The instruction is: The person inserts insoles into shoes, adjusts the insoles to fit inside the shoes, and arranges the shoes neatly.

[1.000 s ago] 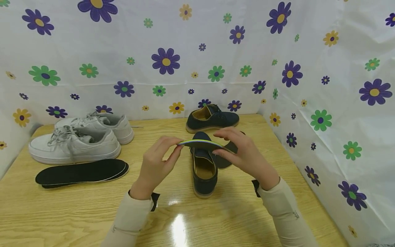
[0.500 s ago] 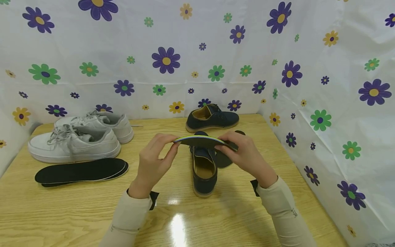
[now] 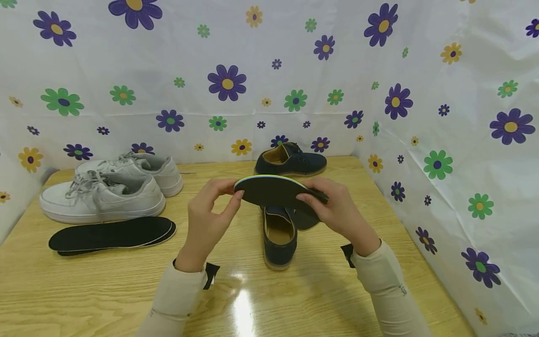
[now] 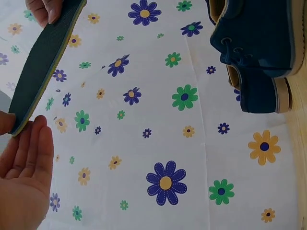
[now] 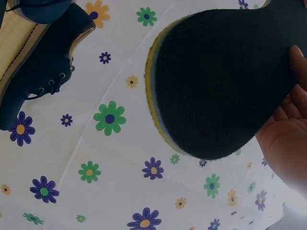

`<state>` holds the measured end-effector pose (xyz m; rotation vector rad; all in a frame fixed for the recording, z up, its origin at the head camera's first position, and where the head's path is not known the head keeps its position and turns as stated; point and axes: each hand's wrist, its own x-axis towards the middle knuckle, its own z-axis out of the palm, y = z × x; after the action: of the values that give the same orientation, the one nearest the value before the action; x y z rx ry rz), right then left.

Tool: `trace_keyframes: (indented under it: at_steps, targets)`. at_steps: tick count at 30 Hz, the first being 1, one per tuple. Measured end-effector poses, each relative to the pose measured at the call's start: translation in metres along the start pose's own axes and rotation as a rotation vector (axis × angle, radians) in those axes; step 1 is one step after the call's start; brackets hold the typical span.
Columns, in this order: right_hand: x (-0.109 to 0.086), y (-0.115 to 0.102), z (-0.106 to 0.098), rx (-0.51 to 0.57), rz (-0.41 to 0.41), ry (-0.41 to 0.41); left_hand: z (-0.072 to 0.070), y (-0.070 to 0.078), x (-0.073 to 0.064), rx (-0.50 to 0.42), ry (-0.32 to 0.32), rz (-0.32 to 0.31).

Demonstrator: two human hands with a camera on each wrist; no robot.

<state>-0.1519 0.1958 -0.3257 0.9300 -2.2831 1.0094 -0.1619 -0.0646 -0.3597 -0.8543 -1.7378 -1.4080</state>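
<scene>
Pinching a bowed insole point(image 3: 269, 191) from either side, left hand point(image 3: 206, 216) and right hand point(image 3: 340, 210) face inward.

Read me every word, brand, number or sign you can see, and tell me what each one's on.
No readable text in any view.
Held insole: none on the surfaces showing.
Front white shoe: any logo too faint to tell.
Left sleeve and right sleeve: small marks, too small to read.

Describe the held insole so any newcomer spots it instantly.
On the wooden table, find the dark blue shoe pointing away from you. Above it in the head view, the left hand and right hand hold the insole. Unlike the black insoles by the white shoes, it is raised, with a yellow-and-blue edge.
</scene>
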Motion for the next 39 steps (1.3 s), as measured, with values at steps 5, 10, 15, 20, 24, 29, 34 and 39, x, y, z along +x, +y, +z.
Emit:
trace_keyframes:
  at_steps: [5,10,15,20,24,29,34,39]
  targets:
    - [-0.001,-0.001,0.001,0.022,0.012,0.014,0.002,0.002,-0.001,-0.169,-0.015,-0.190]
    - [-0.002,-0.001,0.004,0.068,-0.011,0.042,0.009,0.003,-0.004,-0.276,-0.042,-0.335]
    - [-0.002,-0.005,0.008,0.147,-0.020,0.054,0.020,0.005,-0.009,-0.366,-0.063,-0.391]
    - [-0.002,-0.008,0.011,0.196,-0.014,0.038,0.030,0.006,-0.015,-0.442,-0.051,-0.413]
    - [-0.001,-0.009,0.011,0.197,-0.010,0.032,0.034,0.007,-0.017,-0.452,-0.041,-0.422]
    - [0.000,-0.007,0.010,0.170,-0.011,0.023,0.035,0.007,-0.018,-0.430,-0.018,-0.386]
    - [-0.002,-0.006,0.013,0.123,-0.016,0.014,0.033,0.011,-0.017,-0.425,0.032,-0.351]
    - [-0.005,-0.012,0.021,0.024,-0.047,0.013,0.032,0.013,-0.015,-0.405,0.086,-0.354]
